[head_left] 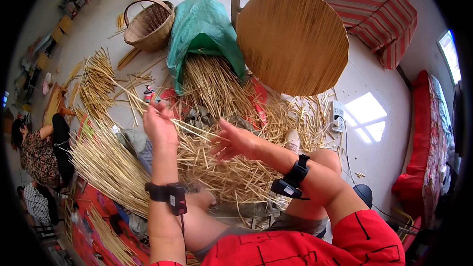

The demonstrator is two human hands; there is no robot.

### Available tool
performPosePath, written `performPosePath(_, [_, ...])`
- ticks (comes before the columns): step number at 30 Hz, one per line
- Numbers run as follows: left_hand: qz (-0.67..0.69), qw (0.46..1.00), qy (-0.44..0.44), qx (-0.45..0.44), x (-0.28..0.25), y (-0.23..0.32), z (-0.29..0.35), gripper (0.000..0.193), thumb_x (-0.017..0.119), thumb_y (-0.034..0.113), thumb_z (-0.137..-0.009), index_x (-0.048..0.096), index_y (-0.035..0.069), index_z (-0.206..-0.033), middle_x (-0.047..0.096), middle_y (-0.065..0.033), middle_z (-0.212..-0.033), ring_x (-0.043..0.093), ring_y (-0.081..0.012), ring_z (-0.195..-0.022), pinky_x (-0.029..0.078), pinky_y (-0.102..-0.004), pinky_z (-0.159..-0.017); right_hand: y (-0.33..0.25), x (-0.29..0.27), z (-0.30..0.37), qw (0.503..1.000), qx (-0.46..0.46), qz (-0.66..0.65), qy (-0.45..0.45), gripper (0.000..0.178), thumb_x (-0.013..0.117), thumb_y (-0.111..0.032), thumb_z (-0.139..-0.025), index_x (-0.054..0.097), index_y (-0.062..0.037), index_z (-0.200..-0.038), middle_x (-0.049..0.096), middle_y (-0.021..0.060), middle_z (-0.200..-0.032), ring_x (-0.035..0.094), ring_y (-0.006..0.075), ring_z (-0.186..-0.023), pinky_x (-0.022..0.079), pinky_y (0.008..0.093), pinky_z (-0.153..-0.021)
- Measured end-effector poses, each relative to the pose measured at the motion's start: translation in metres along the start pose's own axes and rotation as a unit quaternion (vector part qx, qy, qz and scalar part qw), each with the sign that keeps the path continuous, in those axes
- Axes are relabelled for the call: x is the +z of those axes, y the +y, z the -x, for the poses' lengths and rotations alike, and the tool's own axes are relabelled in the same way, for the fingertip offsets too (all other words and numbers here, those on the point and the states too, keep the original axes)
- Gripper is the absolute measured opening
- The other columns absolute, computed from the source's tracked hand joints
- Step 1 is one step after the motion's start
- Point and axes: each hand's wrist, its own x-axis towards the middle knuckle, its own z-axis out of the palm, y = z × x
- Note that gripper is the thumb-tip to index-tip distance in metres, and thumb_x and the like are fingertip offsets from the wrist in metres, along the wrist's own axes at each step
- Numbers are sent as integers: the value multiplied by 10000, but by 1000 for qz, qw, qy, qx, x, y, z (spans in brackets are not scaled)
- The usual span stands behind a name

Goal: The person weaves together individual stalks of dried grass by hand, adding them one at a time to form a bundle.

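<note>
1. Biggest first: at 1 o'clock we have the round slatted board (291, 42), with the green sack (202, 22) near it at 11 o'clock, its mouth full of straw (212, 79) and facing us.
2. At 8 o'clock lies the pale sheaf (106, 160); at 6 o'clock the loose litter (236, 180) of cut pieces spreads below our arms.
3. We judge that slim, brittle-looking work wants our forearms (165, 167) steady, and guiding along the length rather than any sideways bending.
4. Our left hand (160, 123), at 9 o'clock, has a narrow grip, thumb and fingers pinching the thin stalk (189, 128). Our right hand (234, 140), just below centre, is fairly wide, thumb apart from the fingers; we cannot tell whether it touches.
5. Smallest, that stalk slants from 10 o'clock towards the centre, spanning the gap between our hands; we can't tell if it's one strand or two.
</note>
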Motion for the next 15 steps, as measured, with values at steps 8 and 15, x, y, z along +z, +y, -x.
performPosePath(8, [-21, 1000, 0, 5, 7, -14, 10, 110, 390, 152, -969, 430, 52, -948, 610, -117, -860, 524, -150, -639, 439, -283, -585, -7, 8, -4, 975, -79, -206, 30, 707, 278, -582, -931, 424, 32, -1250, 538, 240, -1155, 586, 326, -1012, 492, 389, -849])
performPosePath(15, [-22, 998, -21, -54, 28, -36, 35, 113, 361, 153, -974, 437, 72, -948, 598, -105, -842, 518, -151, -643, 443, -291, -586, -10, 11, -10, 973, -129, -191, 22, 670, 291, -573, -933, 460, 6, -1225, 550, 228, -1123, 579, 331, -999, 466, 399, -872])
